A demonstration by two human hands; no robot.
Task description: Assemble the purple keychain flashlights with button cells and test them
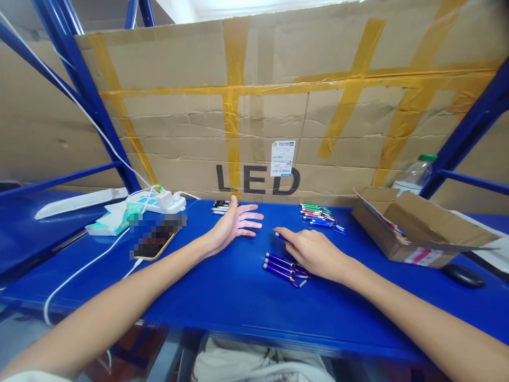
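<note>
My right hand [314,252] is closed on a slim keychain penlight [279,235], whose dark blue or purple end sticks out past the fingertips. Just below that hand, several purple keychain penlights [277,270] lie side by side on the blue table, their clips pointing right. My left hand [234,227] is held over the table with fingers spread and nothing in it. Behind its thumb, a small group of black and silver penlights [220,207] is partly covered. Green, red and blue penlights [316,213] lie in a row beyond my right hand.
An open cardboard box [382,239] stands at right, with a black computer mouse [463,276] before it. At left are a phone [159,241] on a cable, a power strip [155,201] and a tissue pack [107,220]. A large taped carton [191,127] backs the blue table [222,302].
</note>
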